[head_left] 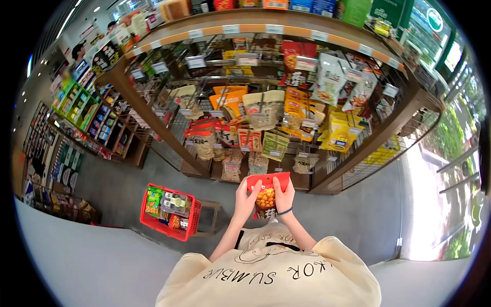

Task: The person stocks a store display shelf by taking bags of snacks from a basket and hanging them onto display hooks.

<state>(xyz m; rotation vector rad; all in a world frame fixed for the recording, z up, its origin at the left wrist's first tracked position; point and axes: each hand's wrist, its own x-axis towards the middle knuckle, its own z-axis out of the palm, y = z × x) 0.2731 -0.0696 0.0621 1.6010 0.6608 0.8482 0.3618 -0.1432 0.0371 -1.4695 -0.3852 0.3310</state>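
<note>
Between my two hands is a red snack bag (266, 198) with round golden pieces pictured on its front. My left hand (246, 197) grips its left side, the thumb lying across the front near the top. On the right side my right hand (284, 196) holds it the same way, a dark band around the wrist. The bag is upright in front of my body, its top edge toward the shelf. Behind it hang several snack bags, among them a green bag (275, 145) and a yellow bag (338, 134).
A red shopping basket (193, 217) with several packages rests on a small stool (215, 215) to my left. Ahead stands a display rack (327, 187) with wire sides and hanging bags. Other shelves (94, 120) line the far left. Bright glass doors (434, 194) are at right.
</note>
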